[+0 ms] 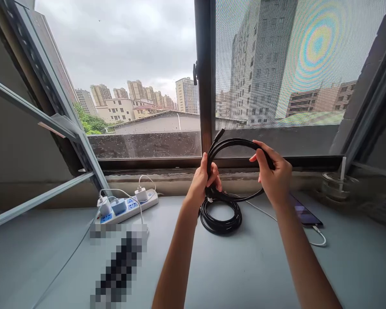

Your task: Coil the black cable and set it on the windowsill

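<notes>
Held up between both hands is a looped black cable [236, 141], its connector end [219, 134] sticking up at the upper left. My left hand [206, 178] is closed round the left side of the loop. On the right side, my right hand [273, 167] grips the loop between thumb and fingers. Part of the cable hangs low across the bottom of the loop. Below, a second coil of black cable [221, 229] lies on the table; whether it joins the held loop I cannot tell.
A white power strip [128, 210] with chargers plugged in sits at the left on the grey table [238, 274]. A blurred dark object [119, 266] lies before it. To the right are a phone [307, 212] with a white cable and a clear cup [336, 186]. A metal frame [93, 159] stands left.
</notes>
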The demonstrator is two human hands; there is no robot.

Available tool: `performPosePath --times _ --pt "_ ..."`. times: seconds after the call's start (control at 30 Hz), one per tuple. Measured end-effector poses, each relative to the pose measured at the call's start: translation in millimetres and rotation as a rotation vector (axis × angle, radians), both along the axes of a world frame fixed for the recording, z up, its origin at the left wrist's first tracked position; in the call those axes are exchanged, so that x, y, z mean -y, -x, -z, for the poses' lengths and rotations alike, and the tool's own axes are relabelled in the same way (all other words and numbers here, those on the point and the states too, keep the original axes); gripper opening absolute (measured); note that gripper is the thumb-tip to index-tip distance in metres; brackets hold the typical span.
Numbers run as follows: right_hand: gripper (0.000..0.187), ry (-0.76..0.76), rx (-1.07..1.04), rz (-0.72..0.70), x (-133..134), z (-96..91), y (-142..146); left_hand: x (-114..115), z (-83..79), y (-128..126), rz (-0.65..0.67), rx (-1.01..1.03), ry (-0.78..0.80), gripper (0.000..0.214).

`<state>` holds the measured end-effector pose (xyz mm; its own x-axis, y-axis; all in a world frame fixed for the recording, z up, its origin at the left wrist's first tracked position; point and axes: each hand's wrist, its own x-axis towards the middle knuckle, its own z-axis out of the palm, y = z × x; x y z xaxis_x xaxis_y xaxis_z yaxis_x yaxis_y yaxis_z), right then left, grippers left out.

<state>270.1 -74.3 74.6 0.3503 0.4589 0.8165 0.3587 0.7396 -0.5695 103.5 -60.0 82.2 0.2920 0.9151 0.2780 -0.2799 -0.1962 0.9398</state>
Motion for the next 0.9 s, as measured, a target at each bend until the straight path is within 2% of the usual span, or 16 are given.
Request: performPosePath --times 0.2,0.27,0.33,0.47,0.57,0.67,0.9 --pt "0.028 0.005 0.022 0.008 -7 3.6 -5 3 -8.0 4 0.125 0.112 0.061 0.039" --pt "0.028 0.015 0.048 0.005 -7 3.8 -4 3 -7.1 5 0.085 0.099 0.078 0.036" --pt "0.029 0.021 0.070 0.000 -7 3.7 -2 2 -4.7 3 -0.009 0.073 0.053 0.036" --pt "0.029 0.004 0.106 -0.010 -7 3.8 -1 2 -1.1 -5 -0.165 0.060 -0.109 0.039" --pt "0.027 -0.013 0.213 0.064 -7 3.4 -1 3 -1.8 -9 -0.178 0.074 -0.190 0.037" --pt "0.025 -0.024 0.290 0.116 -7 2.3 1 4 -2.7 -9 -0.156 0.062 -0.202 0.038" --pt "0.023 -0.021 0.263 0.055 -3 1.5 4 3 -2.2 -7 -0.167 0.126 -0.201 0.044"
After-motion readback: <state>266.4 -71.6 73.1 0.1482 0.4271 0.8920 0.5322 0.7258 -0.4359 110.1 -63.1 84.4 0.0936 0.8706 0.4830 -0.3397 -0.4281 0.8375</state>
